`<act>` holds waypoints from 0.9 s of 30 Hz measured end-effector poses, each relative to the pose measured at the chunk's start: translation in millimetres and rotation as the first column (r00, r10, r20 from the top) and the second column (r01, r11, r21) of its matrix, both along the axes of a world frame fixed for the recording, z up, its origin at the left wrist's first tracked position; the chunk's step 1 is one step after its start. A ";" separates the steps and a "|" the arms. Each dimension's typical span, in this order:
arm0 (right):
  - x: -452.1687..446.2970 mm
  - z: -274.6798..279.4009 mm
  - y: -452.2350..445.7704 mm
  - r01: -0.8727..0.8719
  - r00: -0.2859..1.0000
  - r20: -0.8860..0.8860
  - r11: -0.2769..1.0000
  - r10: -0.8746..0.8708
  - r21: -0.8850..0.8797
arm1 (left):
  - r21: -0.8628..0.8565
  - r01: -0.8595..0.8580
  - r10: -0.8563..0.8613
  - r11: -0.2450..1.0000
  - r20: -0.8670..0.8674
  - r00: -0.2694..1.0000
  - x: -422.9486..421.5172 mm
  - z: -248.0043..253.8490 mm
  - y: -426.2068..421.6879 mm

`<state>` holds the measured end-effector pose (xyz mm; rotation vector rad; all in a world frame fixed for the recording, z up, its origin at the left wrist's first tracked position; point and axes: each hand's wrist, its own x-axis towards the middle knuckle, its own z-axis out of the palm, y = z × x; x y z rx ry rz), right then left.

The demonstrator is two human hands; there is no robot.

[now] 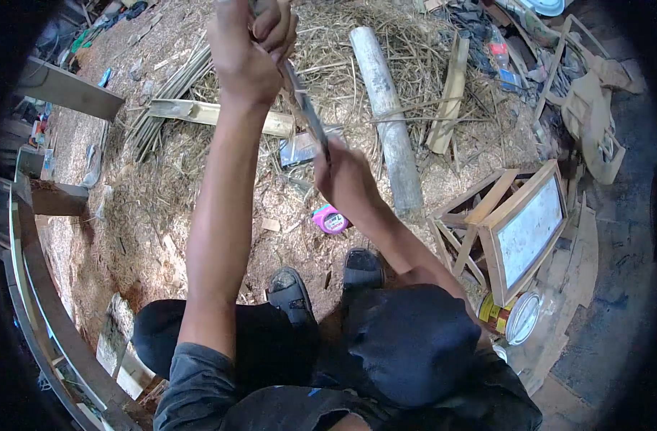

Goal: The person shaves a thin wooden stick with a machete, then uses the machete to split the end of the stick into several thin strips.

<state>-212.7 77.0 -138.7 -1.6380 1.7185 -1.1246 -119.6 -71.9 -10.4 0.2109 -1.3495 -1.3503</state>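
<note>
Gripping a thin piece [308,108] in both hands [260,47] [345,176].

From my remote post I see my left arm [217,230] reaching almost straight ahead, its bare forearm leading to the wrist [243,100] and a left hand [260,36] with curled fingers, partly cut off by the top edge. My right forearm [396,241] slants inward and forward, and my right hand [345,176] is closed, lower and nearer my body.
</note>
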 end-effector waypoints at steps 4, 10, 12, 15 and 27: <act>-19.8 -62.5 -10.4 -0.027 0.970 -0.237 0.989 0.062 0.146 | 0.099 0.025 -0.021 0.995 -0.039 0.999 5.7 -0.4 -2.0; -10.6 -8.6 -8.3 -0.030 0.999 0.012 0.999 0.031 -0.035 | 0.048 0.041 -0.040 0.998 -0.034 0.999 -0.4 -3.6 -0.1; -12.5 -45.7 -3.5 0.023 0.998 -0.063 0.985 -0.012 0.172 | 0.005 0.030 -0.030 1.000 -0.027 0.999 -1.1 -2.1 0.2; -47.7 -151.8 20.6 -0.049 0.997 0.081 0.853 0.008 0.519 | 0.027 0.021 -0.020 0.999 -0.039 0.999 5.9 -2.7 -1.1; -13.8 37.8 -0.2 -0.074 0.997 0.031 0.985 0.070 0.156 | 0.037 -0.040 0.043 0.999 -0.104 0.994 -2.9 -6.3 -3.5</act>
